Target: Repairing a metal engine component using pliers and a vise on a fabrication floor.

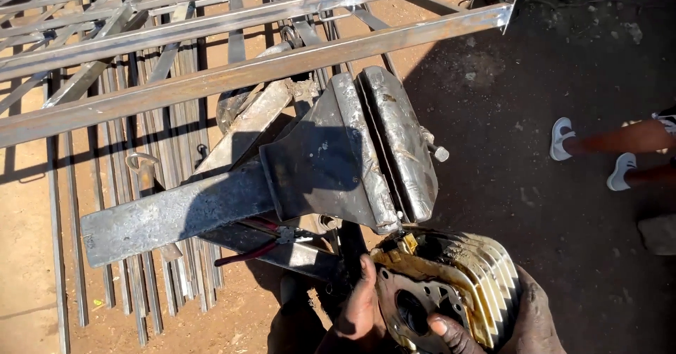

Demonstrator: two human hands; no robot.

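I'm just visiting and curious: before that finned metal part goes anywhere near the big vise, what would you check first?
1. Both hands on the finned metal part: ok, left hand and right hand grip its face.
2. Vise opening wide enough: not ok, only a narrow slit shows.
3. Part clear of the vise: ok, it sits just below.
4. Pliers out of the way: ok, lying under the vise.
5. Bystander's feet at a distance: ok, off to the right.
6. Vise mounting firm: cannot tell.
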